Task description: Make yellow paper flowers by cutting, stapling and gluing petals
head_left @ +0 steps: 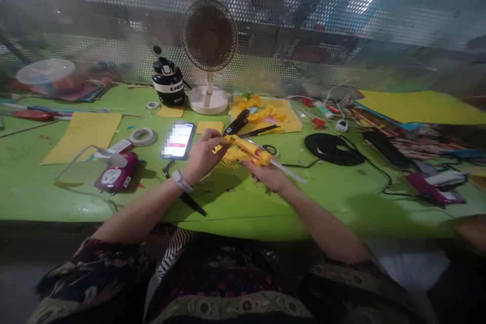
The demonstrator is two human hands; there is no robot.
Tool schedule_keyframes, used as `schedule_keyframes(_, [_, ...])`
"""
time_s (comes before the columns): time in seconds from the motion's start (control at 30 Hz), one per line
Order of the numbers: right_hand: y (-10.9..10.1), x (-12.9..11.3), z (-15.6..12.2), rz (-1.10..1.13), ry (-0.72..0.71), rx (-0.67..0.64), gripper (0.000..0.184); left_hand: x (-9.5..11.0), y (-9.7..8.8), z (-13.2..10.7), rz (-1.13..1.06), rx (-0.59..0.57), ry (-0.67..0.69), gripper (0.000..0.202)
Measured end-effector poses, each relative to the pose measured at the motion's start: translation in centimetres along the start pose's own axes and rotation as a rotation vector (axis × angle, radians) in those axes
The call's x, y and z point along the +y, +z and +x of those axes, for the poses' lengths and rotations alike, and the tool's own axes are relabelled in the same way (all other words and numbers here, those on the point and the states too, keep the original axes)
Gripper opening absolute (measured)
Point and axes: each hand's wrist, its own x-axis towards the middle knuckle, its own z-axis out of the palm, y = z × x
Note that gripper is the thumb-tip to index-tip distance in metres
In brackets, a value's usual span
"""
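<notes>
In my right hand (269, 174) is a yellow glue gun (250, 149), its nozzle pointing left. A pale glue stick (290, 172) sticks out of its back end. My left hand (205, 154), with a white band on the wrist, pinches a small yellow paper piece (228, 140) right at the nozzle. More yellow paper bits (233, 156) show just below the gun; whether any are held I cannot tell. Behind the hands a black stapler (236, 121) lies beside yellow paper flowers (271, 113). Scissors (270, 149) lie partly hidden behind the gun.
A lit phone (177, 140) lies left of my hands, near a tape roll (142, 136) and a purple power socket (117, 174). A fan (208, 101) and black bottle (169, 83) stand behind. To the right are a coiled black cable (330, 149) and yellow sheets (421, 106).
</notes>
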Motion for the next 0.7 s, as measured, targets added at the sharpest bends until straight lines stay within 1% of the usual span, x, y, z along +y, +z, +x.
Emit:
schedule_keyframes(0.1, [0.0, 0.0, 0.0, -0.017, -0.007, 0.004, 0.042, 0.0, 0.0, 0.0, -0.012, -0.007, -0.006, 0.018])
schedule_keyframes(0.27, [0.0, -0.1, -0.1, -0.029, -0.002, -0.004, 0.042, 0.0, 0.1, 0.1, -0.041, 0.015, 0.000, 0.018])
schedule_keyframes(0.37, [0.0, -0.2, -0.1, -0.028, 0.012, -0.012, 0.041, 0.0, 0.0, 0.1, -0.081, 0.006, -0.028, 0.020])
schedule_keyframes(0.47, [-0.1, -0.1, -0.1, -0.022, 0.014, 0.002, 0.041, -0.2, 0.0, 0.1, -0.169, -0.014, -0.114, 0.024])
schedule_keyframes(0.57, [-0.4, 0.2, 0.0, -0.045, -0.049, 0.030, 0.041, -0.6, 0.1, 0.3, -0.252, -0.019, -0.244, 0.027])
schedule_keyframes(0.7, [-1.4, 0.0, -0.2, -0.085, -0.133, 0.105, 0.037, -1.3, 0.1, 0.6, -0.287, -0.013, -0.397, 0.028])
